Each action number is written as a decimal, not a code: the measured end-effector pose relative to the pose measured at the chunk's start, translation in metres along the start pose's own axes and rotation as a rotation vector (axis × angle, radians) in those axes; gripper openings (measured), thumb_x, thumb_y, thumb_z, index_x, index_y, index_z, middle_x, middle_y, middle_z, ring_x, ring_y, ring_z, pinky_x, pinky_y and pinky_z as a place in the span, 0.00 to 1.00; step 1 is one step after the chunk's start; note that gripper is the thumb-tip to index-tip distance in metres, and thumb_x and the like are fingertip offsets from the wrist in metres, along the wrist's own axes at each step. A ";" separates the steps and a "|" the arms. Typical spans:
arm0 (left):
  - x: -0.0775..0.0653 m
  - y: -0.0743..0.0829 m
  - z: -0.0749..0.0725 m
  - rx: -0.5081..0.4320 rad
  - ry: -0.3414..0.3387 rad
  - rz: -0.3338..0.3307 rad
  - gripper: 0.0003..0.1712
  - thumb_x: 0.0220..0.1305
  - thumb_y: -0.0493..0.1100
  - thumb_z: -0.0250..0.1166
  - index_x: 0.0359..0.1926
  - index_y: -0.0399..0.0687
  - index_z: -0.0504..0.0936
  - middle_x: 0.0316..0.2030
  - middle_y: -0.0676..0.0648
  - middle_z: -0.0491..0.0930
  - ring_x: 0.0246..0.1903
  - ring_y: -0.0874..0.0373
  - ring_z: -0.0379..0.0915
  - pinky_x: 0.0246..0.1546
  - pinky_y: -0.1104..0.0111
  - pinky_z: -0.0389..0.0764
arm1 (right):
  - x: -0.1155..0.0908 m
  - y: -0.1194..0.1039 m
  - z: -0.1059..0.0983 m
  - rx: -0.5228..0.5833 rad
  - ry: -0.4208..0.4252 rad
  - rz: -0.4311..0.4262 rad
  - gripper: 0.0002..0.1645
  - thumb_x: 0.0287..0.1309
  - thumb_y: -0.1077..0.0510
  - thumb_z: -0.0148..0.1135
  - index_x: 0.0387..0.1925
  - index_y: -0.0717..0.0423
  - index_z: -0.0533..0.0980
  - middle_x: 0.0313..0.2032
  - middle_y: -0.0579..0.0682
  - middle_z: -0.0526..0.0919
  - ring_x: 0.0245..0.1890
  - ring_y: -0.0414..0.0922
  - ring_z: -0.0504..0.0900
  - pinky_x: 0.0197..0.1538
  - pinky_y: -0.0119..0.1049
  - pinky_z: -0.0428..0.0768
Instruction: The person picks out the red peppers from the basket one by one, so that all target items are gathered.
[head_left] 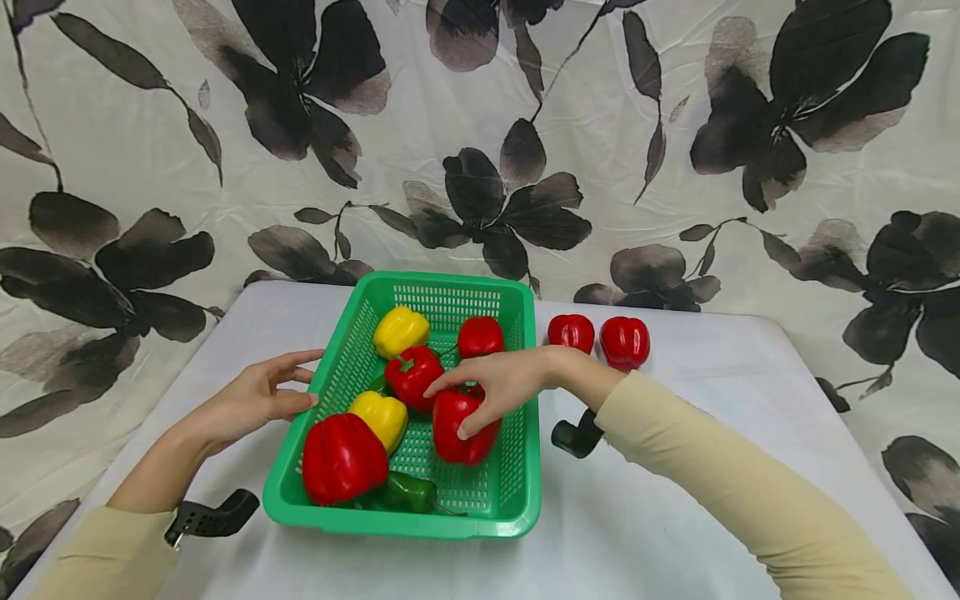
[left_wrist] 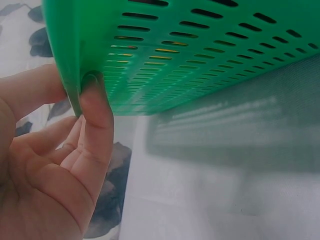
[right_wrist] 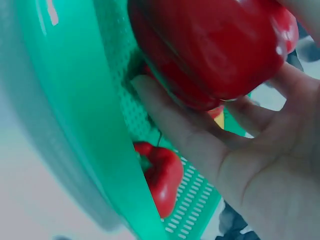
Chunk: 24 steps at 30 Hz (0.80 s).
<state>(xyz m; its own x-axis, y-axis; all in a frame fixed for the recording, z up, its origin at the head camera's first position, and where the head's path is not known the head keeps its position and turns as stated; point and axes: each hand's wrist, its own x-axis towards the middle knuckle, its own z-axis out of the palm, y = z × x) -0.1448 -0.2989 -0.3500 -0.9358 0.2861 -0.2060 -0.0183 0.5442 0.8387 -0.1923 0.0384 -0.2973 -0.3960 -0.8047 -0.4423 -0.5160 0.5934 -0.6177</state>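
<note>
A green plastic basket (head_left: 405,528) with slotted walls stands on the white-covered table. My left hand (head_left: 243,400) pinches its left rim, with thumb and fingers on either side of the lip (left_wrist: 75,100) in the left wrist view. Inside the basket, my right hand (head_left: 506,379) grips a red bell pepper (head_left: 467,429), thumb on the near side and fingers over the far side. Around it lie a large red pepper (head_left: 345,460), a red pepper (head_left: 414,379), another at the back (head_left: 481,336), two yellow peppers (head_left: 401,331) and a green pepper (head_left: 408,492).
Two red bell peppers (head_left: 626,342) sit on the table (head_left: 712,400) just right of the basket, near the back edge. Behind the table hangs a floral cloth (head_left: 480,100). Black camera straps (head_left: 213,515) circle both wrists.
</note>
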 end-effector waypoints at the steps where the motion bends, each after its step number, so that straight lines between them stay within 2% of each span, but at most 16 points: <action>1: 0.000 0.000 0.000 0.000 -0.001 0.002 0.43 0.59 0.45 0.63 0.69 0.42 0.52 0.56 0.32 0.66 0.46 0.47 0.74 0.42 0.55 0.81 | -0.002 0.001 -0.001 0.009 0.012 -0.001 0.38 0.50 0.46 0.66 0.63 0.37 0.63 0.54 0.40 0.68 0.55 0.40 0.65 0.41 0.29 0.79; 6: 0.001 -0.001 0.001 -0.006 0.002 0.001 0.43 0.59 0.45 0.63 0.69 0.42 0.52 0.55 0.32 0.67 0.46 0.47 0.74 0.42 0.55 0.80 | -0.011 0.005 -0.004 0.098 0.072 -0.013 0.40 0.50 0.49 0.66 0.65 0.39 0.61 0.55 0.39 0.68 0.55 0.41 0.66 0.42 0.31 0.80; 13: 0.000 -0.001 0.001 -0.006 0.005 0.015 0.42 0.59 0.44 0.62 0.69 0.41 0.52 0.55 0.32 0.67 0.46 0.48 0.74 0.42 0.55 0.81 | -0.024 0.011 -0.011 0.203 0.181 0.000 0.41 0.45 0.53 0.69 0.61 0.46 0.60 0.54 0.45 0.69 0.55 0.45 0.67 0.43 0.35 0.81; 18: -0.001 0.000 0.001 0.000 0.005 0.018 0.42 0.59 0.44 0.62 0.69 0.41 0.51 0.55 0.32 0.67 0.46 0.48 0.74 0.42 0.56 0.81 | -0.037 0.014 -0.016 0.215 0.252 0.033 0.37 0.46 0.50 0.68 0.58 0.44 0.62 0.52 0.46 0.70 0.53 0.46 0.68 0.42 0.36 0.81; 24: -0.001 0.001 0.000 -0.003 0.003 0.007 0.42 0.60 0.44 0.62 0.69 0.41 0.52 0.55 0.32 0.67 0.45 0.49 0.75 0.42 0.56 0.81 | -0.054 0.019 -0.026 0.208 0.329 0.054 0.36 0.48 0.49 0.67 0.59 0.41 0.63 0.54 0.45 0.68 0.49 0.47 0.72 0.40 0.37 0.81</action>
<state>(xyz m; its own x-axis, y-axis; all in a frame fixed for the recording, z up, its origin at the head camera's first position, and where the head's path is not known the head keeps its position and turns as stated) -0.1435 -0.2984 -0.3492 -0.9368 0.2877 -0.1991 -0.0129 0.5402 0.8414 -0.2002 0.0936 -0.2682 -0.6582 -0.7040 -0.2668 -0.3360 0.5918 -0.7328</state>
